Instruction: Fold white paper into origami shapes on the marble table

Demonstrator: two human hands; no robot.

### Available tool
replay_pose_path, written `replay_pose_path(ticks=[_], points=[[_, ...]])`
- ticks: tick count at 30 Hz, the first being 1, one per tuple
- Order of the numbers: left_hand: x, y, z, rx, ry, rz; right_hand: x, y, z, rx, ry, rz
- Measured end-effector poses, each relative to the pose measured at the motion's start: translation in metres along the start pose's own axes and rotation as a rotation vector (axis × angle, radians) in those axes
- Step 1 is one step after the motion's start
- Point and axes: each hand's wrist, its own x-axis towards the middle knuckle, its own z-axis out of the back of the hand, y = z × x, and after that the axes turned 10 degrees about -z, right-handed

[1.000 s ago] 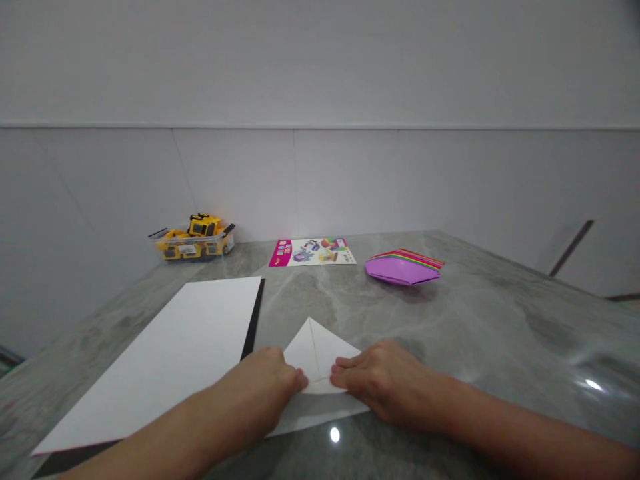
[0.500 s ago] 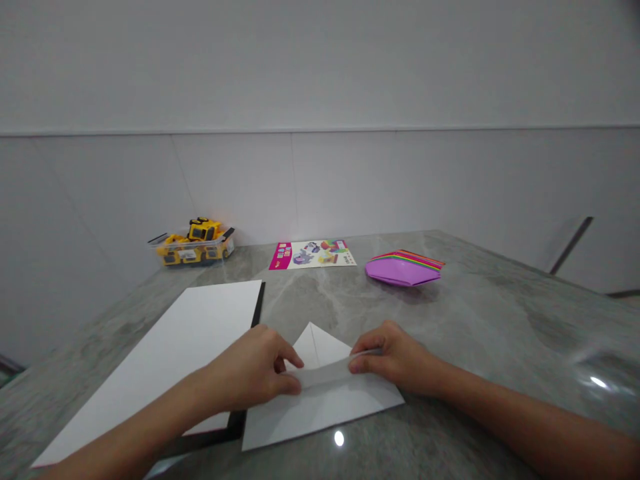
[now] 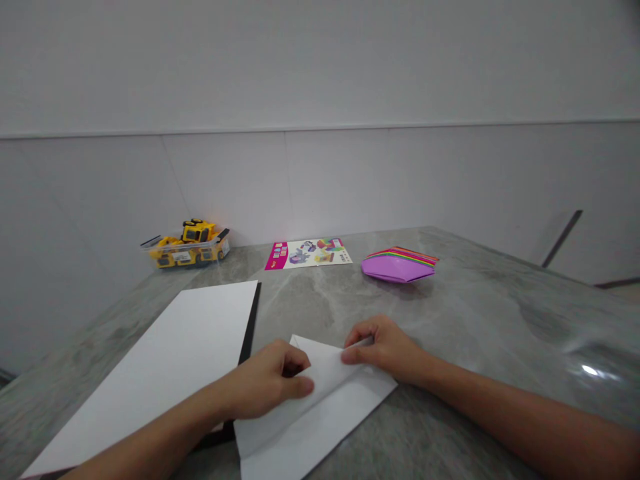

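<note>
A partly folded sheet of white paper (image 3: 320, 423) lies on the grey marbled table in front of me, with a crease running across it and one corner showing at its far side. My left hand (image 3: 273, 380) pinches the paper's folded edge between thumb and curled fingers. On the far right part of the same edge, my right hand (image 3: 377, 350) has its thumb and fingers closed. The fingertips of both hands partly cover the fold.
Left of the paper is a stack of white sheets (image 3: 170, 360) on a dark board. Toward the wall sit a clear box of yellow toy trucks (image 3: 187, 250), a colourful booklet (image 3: 310, 253) and a fan of coloured paper, purple on top (image 3: 397, 269).
The paper has turned, its near edge now slanting more steeply, and the folded flap covers more of the far corner. My left hand has shifted slightly right and down.
</note>
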Motion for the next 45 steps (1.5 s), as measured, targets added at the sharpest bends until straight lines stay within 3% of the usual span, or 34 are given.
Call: replay_pose_path(ticks=[4,7,9,12,15,17,19,21,25,26,28,31,33,40,45], points=[[0.002,0.003,0.001,-0.03,-0.058,0.004,0.008,-0.005,0.001,0.039,-0.094,0.056],[0.002,0.003,-0.001,-0.127,-0.184,-0.008,0.013,-0.007,0.003,0.268,-0.332,0.097],[0.002,0.0,-0.005,-0.217,-0.281,-0.038,0.012,-0.004,0.001,0.483,-0.388,0.041],[0.003,-0.004,-0.014,-0.319,-0.351,-0.111,-0.001,0.007,-0.01,0.783,-0.098,-0.107],[0.006,-0.006,-0.025,-0.403,-0.347,-0.155,-0.017,0.015,-0.027,0.872,0.191,-0.063],[0.007,-0.006,-0.031,-0.469,-0.301,-0.149,-0.022,0.015,-0.034,0.816,0.246,-0.022],[0.008,-0.006,-0.033,-0.507,-0.249,-0.149,-0.021,0.012,-0.037,0.756,0.215,-0.023],[0.007,-0.005,-0.031,-0.378,-0.309,-0.171,-0.017,0.008,-0.037,0.742,0.198,-0.046],[0.004,-0.003,-0.018,0.247,-0.709,-0.199,-0.013,0.004,-0.034,0.775,0.281,-0.057],[0.003,-0.002,-0.014,0.317,-0.746,-0.176,-0.013,0.003,-0.034,0.781,0.298,-0.059],[0.003,-0.001,-0.009,0.262,-0.656,-0.104,-0.013,0.002,-0.033,0.785,0.324,-0.067],[0.004,0.0,-0.009,-0.088,-0.336,0.011,-0.015,0.0,-0.031,0.78,0.342,-0.081],[0.004,-0.001,-0.011,-0.28,-0.24,0.043,-0.015,-0.001,-0.029,0.777,0.359,-0.097],[0.002,-0.01,-0.017,-0.428,-0.254,0.036,-0.015,0.003,-0.024,0.826,0.461,-0.098],[0.0,-0.012,-0.022,-0.413,-0.31,0.021,-0.015,0.005,-0.024,0.841,0.443,-0.105]])
